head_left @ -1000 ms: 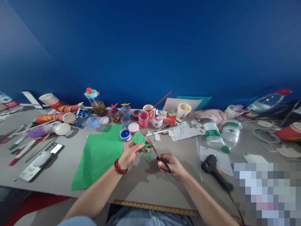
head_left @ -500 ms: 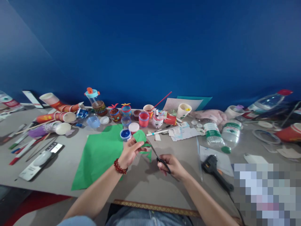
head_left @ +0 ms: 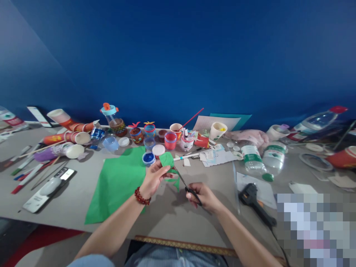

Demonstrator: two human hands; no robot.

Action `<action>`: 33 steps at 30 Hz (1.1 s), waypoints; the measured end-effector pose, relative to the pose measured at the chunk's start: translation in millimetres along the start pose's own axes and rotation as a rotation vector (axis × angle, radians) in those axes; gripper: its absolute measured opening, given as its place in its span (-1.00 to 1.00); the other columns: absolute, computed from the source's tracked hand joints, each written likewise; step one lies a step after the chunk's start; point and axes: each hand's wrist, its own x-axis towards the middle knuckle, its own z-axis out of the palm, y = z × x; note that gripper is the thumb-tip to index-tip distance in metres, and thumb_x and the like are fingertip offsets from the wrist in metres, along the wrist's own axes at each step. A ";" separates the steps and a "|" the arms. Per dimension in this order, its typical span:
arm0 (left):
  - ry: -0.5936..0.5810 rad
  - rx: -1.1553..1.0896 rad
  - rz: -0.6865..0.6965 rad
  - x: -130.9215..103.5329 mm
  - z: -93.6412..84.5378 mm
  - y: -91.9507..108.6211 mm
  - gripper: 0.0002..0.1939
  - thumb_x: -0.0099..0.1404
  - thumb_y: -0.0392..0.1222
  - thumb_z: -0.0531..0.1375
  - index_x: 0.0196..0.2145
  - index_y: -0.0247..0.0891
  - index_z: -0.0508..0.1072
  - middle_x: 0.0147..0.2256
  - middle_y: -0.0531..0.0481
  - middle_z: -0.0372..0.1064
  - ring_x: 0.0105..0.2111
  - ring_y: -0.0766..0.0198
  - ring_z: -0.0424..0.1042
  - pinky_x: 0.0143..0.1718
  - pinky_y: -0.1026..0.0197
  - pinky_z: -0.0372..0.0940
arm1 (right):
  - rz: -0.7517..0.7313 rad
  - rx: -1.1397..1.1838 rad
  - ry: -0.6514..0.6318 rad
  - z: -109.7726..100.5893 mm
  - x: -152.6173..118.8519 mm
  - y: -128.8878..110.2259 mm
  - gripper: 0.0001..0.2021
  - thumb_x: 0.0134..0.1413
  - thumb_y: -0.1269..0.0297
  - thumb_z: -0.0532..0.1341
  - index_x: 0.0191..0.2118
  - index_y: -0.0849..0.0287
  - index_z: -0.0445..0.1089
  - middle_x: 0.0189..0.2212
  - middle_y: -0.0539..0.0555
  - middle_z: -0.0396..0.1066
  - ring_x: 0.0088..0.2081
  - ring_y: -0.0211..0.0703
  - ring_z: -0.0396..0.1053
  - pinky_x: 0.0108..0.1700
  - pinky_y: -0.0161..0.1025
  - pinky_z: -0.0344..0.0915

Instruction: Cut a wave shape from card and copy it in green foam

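My left hand (head_left: 155, 175) pinches a small piece of green paper (head_left: 167, 159) between thumb and fingers, above the table. My right hand (head_left: 204, 196) is closed round the black handles of a pair of scissors (head_left: 182, 179). Their blades point up and left and reach the lower right edge of the paper. A narrow green offcut (head_left: 177, 183) shows just below the blades; whether it is still attached I cannot tell. A large green sheet (head_left: 119, 181) lies flat to the left, partly under my left forearm.
Paint pots stand beyond my hands, an open blue one (head_left: 148, 158) and a red one (head_left: 170, 141) among them. A black glue gun (head_left: 256, 204) with a cord lies to the right, near clear bottles (head_left: 252, 159). Several markers (head_left: 26, 180) and a phone (head_left: 48, 189) lie left.
The green piece in my left hand has turned slightly and shows a more pointed outline. Both hands stay in nearly the same place.
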 end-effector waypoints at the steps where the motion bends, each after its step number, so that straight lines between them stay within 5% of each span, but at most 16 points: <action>1: 0.003 0.004 0.001 -0.1 0.4 0.5 -0.74 0.02 -0.20 0.36 -0.29 -0.33 0.52 -0.34 -0.05 0.50 -0.35 0.21 0.48 -0.37 0.19 0.42 | -0.002 0.007 0.001 0.0 0.1 0.0 -0.44 -0.25 -0.26 0.28 -0.63 0.18 0.14 -0.78 -0.09 0.20 -0.71 -0.38 0.10 -0.64 -0.40 -0.08; 25: 0.001 0.068 0.042 -0.4 1.6 1.7 -0.73 0.05 -0.17 0.34 -0.27 -0.33 0.52 -0.32 -0.09 0.49 -0.32 0.17 0.49 -0.41 0.25 0.39 | -0.074 0.003 0.033 -3.2 2.5 0.8 -0.47 -0.19 -0.26 0.25 -0.55 0.20 0.23 -0.71 -0.03 0.30 -0.65 -0.31 0.21 -0.57 -0.36 0.05; 33: -0.039 0.114 -0.025 -4.5 2.9 -12.3 -0.77 0.11 -0.17 0.31 -0.27 -0.34 0.51 -0.32 -0.10 0.52 -0.37 0.24 0.48 -0.38 0.27 0.37 | -0.142 0.113 0.195 -2.9 3.8 -1.3 -0.52 -0.04 -0.17 0.22 -0.40 0.25 0.31 -0.58 0.07 0.40 -0.62 -0.35 0.20 -0.60 -0.39 0.03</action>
